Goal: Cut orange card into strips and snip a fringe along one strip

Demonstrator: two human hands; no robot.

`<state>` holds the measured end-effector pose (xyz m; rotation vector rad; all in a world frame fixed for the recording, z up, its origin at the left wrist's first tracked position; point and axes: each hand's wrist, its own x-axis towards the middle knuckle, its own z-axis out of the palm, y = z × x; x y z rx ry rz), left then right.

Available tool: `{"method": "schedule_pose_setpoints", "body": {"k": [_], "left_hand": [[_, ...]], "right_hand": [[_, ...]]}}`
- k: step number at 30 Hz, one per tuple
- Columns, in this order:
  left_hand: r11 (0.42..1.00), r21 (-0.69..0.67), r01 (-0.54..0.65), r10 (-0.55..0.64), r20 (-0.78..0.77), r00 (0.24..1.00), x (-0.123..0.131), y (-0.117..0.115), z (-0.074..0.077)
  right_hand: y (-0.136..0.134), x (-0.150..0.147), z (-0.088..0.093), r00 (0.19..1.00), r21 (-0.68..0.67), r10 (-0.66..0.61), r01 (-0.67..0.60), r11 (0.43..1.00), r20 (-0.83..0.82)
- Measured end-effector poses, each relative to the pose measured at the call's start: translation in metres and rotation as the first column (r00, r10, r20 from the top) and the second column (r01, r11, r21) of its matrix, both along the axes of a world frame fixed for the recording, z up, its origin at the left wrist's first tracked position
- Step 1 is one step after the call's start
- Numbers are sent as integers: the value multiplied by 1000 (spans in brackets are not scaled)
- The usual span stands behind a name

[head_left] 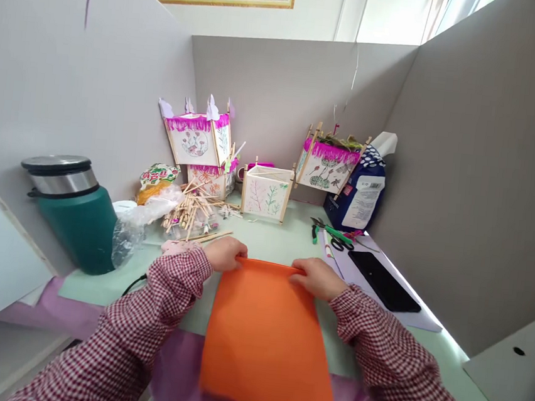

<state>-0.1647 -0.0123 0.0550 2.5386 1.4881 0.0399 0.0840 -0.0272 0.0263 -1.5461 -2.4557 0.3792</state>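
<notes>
While the desk [270, 243] runs on beyond it, an orange sheet [265, 345] lies over the desk's near edge; the left hand [224, 253] and right hand [317, 278] pinch its far edge evenly, both closed on the paper; a paper lantern [267, 192] stands well ahead; scissors [333, 235] lie just beyond the right hand.

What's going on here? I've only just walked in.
A person in a checked shirt is holding the top edge of an orange sheet with the left hand and the right hand, above a pale green table. Farther along the table stand a pink-fringed paper lantern and a plain square lantern, beside a pile of wooden sticks. Green-handled scissors lie to the right.
</notes>
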Motion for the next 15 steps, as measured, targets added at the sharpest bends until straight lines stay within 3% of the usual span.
{"method": "schedule_pose_setpoints", "body": {"k": [4, 8, 11, 15], "left_hand": [[985, 175, -10, 34, -136, 990, 3, -10, -19], [958, 283, 45, 20, -222, 975, 6, -29, -26], [931, 341, 129, -31, -279, 960, 10, -41, -31], [892, 401, 211, -83, -314, 946, 15, -53, -37]], "right_hand": [[-10, 0, -21, 994, 240, -28, 2, 971, 107], [-22, 0, -33, 983, 458, -22, -66, 886, 184], [-28, 2, -41, 970, 525, -22, -112, 844, 242], [-34, 7, -42, 967, 520, 15, -151, 840, 256]]}}
